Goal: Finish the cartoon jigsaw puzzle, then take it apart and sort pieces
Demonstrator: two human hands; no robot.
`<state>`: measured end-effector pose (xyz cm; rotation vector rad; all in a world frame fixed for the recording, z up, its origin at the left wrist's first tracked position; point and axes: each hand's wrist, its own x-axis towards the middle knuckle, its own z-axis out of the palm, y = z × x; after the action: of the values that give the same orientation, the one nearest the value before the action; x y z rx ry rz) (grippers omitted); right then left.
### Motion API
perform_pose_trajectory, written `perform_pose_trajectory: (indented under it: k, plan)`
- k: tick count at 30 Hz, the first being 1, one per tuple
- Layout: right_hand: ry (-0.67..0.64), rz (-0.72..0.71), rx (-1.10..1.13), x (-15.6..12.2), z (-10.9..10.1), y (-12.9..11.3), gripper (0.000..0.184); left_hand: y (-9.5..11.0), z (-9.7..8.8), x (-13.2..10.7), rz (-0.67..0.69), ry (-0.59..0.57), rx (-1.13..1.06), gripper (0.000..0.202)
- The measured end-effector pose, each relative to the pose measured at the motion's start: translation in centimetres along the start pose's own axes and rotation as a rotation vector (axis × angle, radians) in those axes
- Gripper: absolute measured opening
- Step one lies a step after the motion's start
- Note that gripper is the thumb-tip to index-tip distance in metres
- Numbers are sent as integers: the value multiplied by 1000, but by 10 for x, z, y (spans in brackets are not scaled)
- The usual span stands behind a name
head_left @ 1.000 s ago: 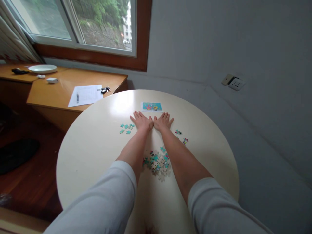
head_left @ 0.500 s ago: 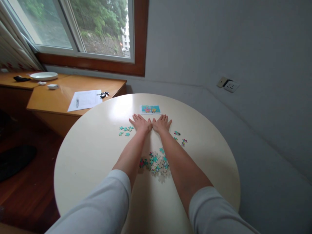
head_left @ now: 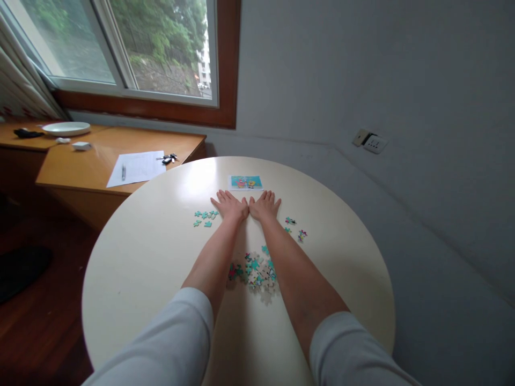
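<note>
My left hand (head_left: 230, 206) and my right hand (head_left: 264, 206) lie flat, palms down, side by side on the round cream table (head_left: 153, 257), thumbs touching and fingers spread. Neither holds anything. Just beyond the fingertips lies a small picture card (head_left: 245, 182). A heap of jigsaw pieces (head_left: 254, 273) sits between my forearms. A few teal pieces (head_left: 204, 217) lie left of my left hand. A few more loose pieces (head_left: 295, 228) lie right of my right hand.
A wooden desk (head_left: 80, 171) stands at the left under the window, with a sheet of paper and a pen (head_left: 135, 167), keys (head_left: 169, 157), a white plate (head_left: 66, 128) and small items. A wall socket (head_left: 370, 142) is at the right.
The hands have stayed flat in the same place on the table. Only the camera view has shifted slightly.
</note>
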<state>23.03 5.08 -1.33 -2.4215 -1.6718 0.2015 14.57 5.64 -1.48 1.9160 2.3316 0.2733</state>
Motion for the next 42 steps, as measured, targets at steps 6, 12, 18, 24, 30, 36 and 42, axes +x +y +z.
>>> perform_pose_trajectory:
  k: [6, 12, 18, 24, 30, 36, 42]
  plan:
    - [10, -1, 2, 0, 1, 0, 71, 0, 0, 0, -3, -3, 6, 77]
    - [-2, 1, 4, 0, 1, 0, 72, 0, 0, 0, 6, -2, -3, 77]
    - [-21, -11, -14, -4, -1, 1, 72, -2, 2, -2, 52, 16, 19, 78]
    - [-19, -59, -35, -11, -1, 3, 70, -8, 1, -9, 155, 15, 35, 77]
    - [-30, -100, -42, -20, -1, 7, 69, -14, -5, -19, 242, -20, 42, 75]
    - [-45, -128, -36, -30, -4, 9, 67, -17, -8, -25, 291, -36, 49, 73]
    - [-60, -162, -46, -37, -8, 11, 66, -21, -6, -27, 346, -28, 69, 71]
